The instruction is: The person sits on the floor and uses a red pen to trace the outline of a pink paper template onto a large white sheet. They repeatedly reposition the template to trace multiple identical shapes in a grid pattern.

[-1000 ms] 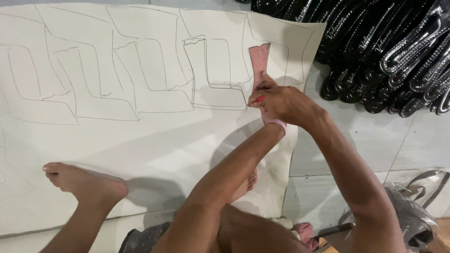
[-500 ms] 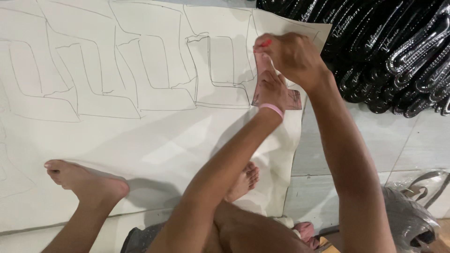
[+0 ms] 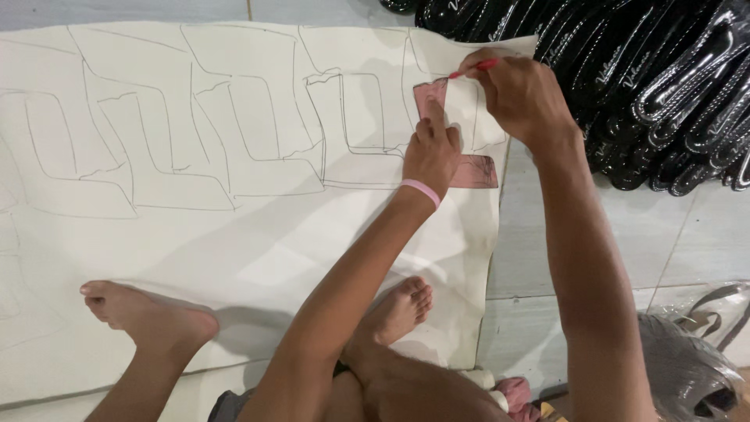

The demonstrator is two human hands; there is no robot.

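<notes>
Two hands | left hand flat on pink template | right hand pinching red pen | cream sheet

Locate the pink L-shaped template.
Head view, upper right: the pink L-shaped template lies on the cream sheet near its right edge, pinned under the left hand, beside the right hand's red pen.

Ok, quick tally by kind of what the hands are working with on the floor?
Sheet: 1
Pink template, under the left hand: 1
Red pen, in the right hand: 1
Total: 3
</notes>
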